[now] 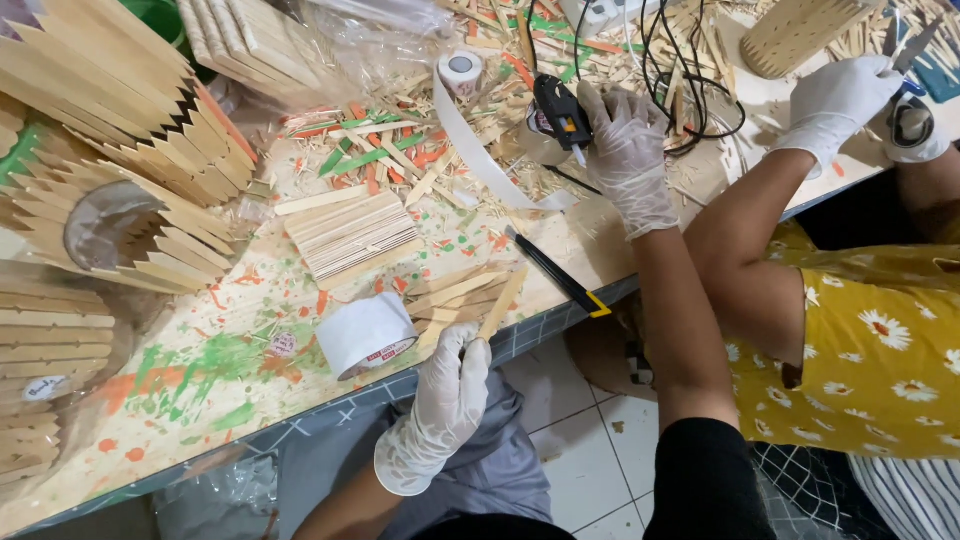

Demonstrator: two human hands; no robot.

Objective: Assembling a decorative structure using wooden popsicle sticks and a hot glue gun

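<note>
At the tabletop's near edge, the left hand (pixel 450 385) closed its grip on a flat wooden stick (pixel 497 305). The right hand (pixel 625 150) clasped a black glue gun (pixel 560 112) toward the far edge. Gluing seemed underway; nozzle and stick needed bringing together.

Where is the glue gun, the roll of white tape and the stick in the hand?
glue gun (pixel 560 112), head view, black body.
roll of white tape (pixel 365 335), head view, outer side.
stick (pixel 502 305), head view, upper half.
</note>
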